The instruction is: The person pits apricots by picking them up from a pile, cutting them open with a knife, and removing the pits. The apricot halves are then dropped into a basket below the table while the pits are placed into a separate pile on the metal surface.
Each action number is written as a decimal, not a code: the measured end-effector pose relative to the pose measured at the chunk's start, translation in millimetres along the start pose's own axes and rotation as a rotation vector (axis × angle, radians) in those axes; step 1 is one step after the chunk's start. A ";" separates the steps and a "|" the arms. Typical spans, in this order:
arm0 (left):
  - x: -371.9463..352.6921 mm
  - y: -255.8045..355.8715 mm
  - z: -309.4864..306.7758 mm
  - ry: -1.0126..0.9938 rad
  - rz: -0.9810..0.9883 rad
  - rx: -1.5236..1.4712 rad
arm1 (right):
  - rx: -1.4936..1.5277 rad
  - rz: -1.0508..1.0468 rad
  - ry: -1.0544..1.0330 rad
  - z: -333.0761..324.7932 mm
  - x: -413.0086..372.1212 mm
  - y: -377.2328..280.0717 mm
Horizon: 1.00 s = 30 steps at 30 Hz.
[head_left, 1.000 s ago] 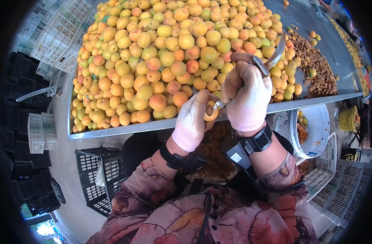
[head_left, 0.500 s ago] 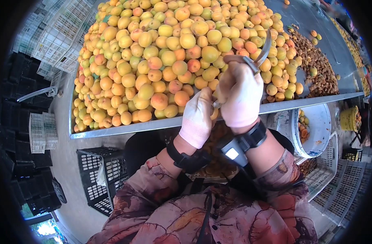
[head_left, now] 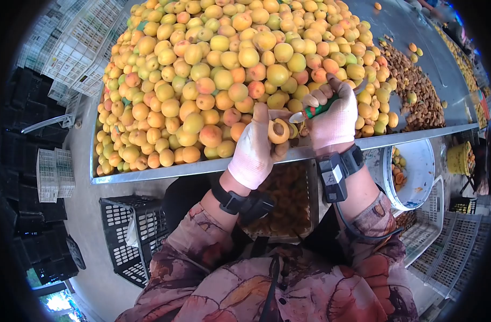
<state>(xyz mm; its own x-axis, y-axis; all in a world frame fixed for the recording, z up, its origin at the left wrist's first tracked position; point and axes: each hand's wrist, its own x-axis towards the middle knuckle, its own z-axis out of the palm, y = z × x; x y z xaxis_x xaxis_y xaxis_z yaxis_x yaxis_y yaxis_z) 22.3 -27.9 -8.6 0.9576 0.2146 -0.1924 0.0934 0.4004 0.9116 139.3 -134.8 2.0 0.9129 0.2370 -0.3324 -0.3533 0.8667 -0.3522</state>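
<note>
Apricot half (head_left: 279, 130), cut face and stone showing, sits pinched in your left hand (head_left: 253, 153), thumb and fingers closed round it, just over the edge of the metal table (head_left: 192, 169). Your right hand (head_left: 335, 122) lies at 3 o'clock of it, fist wrapped round a green-handled knife (head_left: 316, 109), blade tip just beside the fruit. The heap of apricots (head_left: 213, 80) rises at 12 o'clock of both hands.

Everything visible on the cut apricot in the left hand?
The orange cut apricot is a half, cut face toward the camera, with a dark brown stone or hollow at its middle. The white-gloved left hand pinches it over the grey metal table edge. The tip of the green-handled knife lies just beside it; contact unclear.
</note>
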 end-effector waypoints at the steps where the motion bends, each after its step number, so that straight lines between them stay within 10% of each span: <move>1: 2.0 1.6 -0.7 0.016 -0.086 -0.174 | -0.124 -0.051 -0.021 -0.2 0.5 -3.2; 3: 7.0 -1.8 -13.3 -0.058 0.553 0.603 | -0.372 -0.158 -0.064 2.1 -1.9 -11.2; 5: 6.2 -5.5 -18.5 -0.094 0.687 0.837 | -0.528 -0.223 -0.109 2.5 -6.2 -17.2; 8: -10.3 14.4 2.7 -0.060 0.074 0.323 | -0.679 -0.307 -0.117 2.7 -6.5 -19.3; 18: -9.8 5.1 -9.6 0.051 0.271 0.915 | -1.475 -0.580 -0.370 -8.5 22.9 -2.5; 25: -22.5 20.1 -28.3 -0.531 0.426 0.958 | -2.173 -0.587 -0.653 -5.5 14.5 16.8; 28: -23.7 35.6 -30.9 -0.401 -0.033 0.852 | -2.285 -0.480 -0.612 -5.6 17.2 23.4; 30: -21.8 34.9 -36.5 -0.197 0.057 0.808 | -1.911 -0.451 -0.709 -8.0 17.8 16.6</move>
<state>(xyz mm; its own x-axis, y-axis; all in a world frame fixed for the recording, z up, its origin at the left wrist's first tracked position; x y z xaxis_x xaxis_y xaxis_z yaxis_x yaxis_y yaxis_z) -5.3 13.9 14.2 0.9899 0.0252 -0.1393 0.1382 -0.3854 0.9123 148.1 -119.7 -16.8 0.7150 0.6788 0.1670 0.5686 -0.4258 -0.7038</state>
